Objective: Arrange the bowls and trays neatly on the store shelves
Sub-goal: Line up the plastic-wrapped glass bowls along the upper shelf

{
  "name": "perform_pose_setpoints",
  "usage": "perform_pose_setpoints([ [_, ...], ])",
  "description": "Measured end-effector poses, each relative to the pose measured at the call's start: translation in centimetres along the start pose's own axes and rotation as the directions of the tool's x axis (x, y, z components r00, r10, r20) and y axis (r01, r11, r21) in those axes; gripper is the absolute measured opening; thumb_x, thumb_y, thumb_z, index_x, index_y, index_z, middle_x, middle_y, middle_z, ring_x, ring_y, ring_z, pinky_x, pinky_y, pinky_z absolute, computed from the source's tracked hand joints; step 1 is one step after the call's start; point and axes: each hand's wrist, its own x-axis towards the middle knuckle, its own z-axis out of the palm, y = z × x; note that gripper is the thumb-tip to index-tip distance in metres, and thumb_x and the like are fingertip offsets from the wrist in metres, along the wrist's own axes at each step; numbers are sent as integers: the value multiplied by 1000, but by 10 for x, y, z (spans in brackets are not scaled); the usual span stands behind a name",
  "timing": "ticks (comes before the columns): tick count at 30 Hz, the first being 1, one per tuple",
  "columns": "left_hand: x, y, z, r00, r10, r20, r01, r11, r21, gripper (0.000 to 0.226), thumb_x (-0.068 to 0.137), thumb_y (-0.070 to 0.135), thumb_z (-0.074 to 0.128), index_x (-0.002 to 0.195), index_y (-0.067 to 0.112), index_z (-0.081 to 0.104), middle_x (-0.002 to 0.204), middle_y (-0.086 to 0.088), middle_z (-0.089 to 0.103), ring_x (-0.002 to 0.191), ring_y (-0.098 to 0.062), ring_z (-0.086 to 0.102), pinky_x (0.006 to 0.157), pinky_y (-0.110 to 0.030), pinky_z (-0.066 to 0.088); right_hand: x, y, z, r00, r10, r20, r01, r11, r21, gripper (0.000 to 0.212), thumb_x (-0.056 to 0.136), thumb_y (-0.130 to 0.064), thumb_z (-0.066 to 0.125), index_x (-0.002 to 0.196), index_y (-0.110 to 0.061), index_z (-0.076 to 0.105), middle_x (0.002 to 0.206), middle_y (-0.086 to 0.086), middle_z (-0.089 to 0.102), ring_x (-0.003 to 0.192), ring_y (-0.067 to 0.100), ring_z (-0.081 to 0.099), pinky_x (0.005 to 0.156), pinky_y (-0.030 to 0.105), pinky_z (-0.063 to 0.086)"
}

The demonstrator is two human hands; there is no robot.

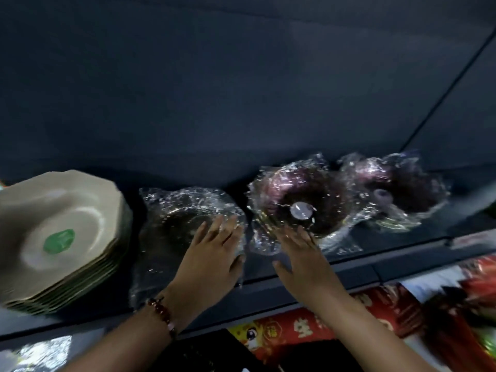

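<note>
On dark shelf (402,248): clear wrapped bowl (185,210) under left hand (212,259), fingers spread flat; purple wrapped bowl (298,202) just past right hand (300,261), fingers open, not gripping. Blurred throughout; beige tray stack (61,237) cut off left.

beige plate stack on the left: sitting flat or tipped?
Tipped. The beige plate stack leans, its top face angled toward the camera and its right side raised, on the shelf. Neither hand touches it.
</note>
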Motion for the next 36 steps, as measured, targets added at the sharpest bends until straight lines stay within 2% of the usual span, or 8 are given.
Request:
perform_pose_setpoints([
  [6,65,74,21,995,96,-1,-96,995,31,73,89,53,10,153,19,19,161,1,6,149,-21,3,117,-39,3,-9,81,-30,993,117,-23,-118,991,-62,61,100,-37,36,153,-28,7,161,-5,-2,147,18,-12,119,32,-7],
  [11,120,126,42,991,137,-13,-135,988,80,61,92,49,34,141,14,48,151,-3,40,141,-25,34,112,-44,27,-11,138,-41,990,119,-76,-125,989,-81,63,100,-35,38,153,-27,7,161,-4,-1,147,20,-12,115,31,-12],
  [14,142,143,57,987,158,-7,-157,986,50,58,92,42,46,141,11,47,152,-6,39,141,-27,33,113,-47,28,-11,159,-48,991,109,-78,-115,990,-80,62,100,-36,38,153,-27,6,161,-4,0,147,20,-12,115,31,-13],
  [19,148,155,64,991,129,-20,-129,991,22,20,92,32,54,89,19,69,92,3,72,92,-17,67,88,-31,44,-9,182,-51,993,94,-69,-96,995,-28,61,99,-37,38,153,-27,11,161,-4,1,147,20,-12,119,34,-9],
  [23,146,154,64,989,127,-71,-126,992,22,14,93,27,58,87,19,67,78,7,71,64,-6,64,58,-14,38,-9,190,-47,993,95,-70,-90,994,64,61,99,-37,40,153,-28,13,161,-7,3,147,17,-10,120,33,-5],
  [27,145,151,51,985,63,-158,-72,996,-54,17,98,28,50,90,20,62,66,14,55,47,3,44,46,-9,28,-9,192,-49,988,102,-112,-72,966,248,61,97,-33,48,151,-30,20,159,-10,12,147,13,0,120,31,5],
  [32,143,143,12,953,12,-303,-28,998,-50,29,99,35,31,91,19,55,66,15,42,49,5,33,48,-12,18,-6,184,-67,965,65,-256,34,931,362,70,93,-28,56,150,-38,17,156,-17,14,143,8,16,114,31,25],
  [36,136,133,-22,939,34,-343,-32,999,9,24,98,32,36,95,19,56,75,13,48,57,0,38,53,-11,19,1,166,-90,915,-15,-402,150,940,307,76,92,-26,58,149,-43,10,157,-20,7,145,10,14,113,36,30],
])
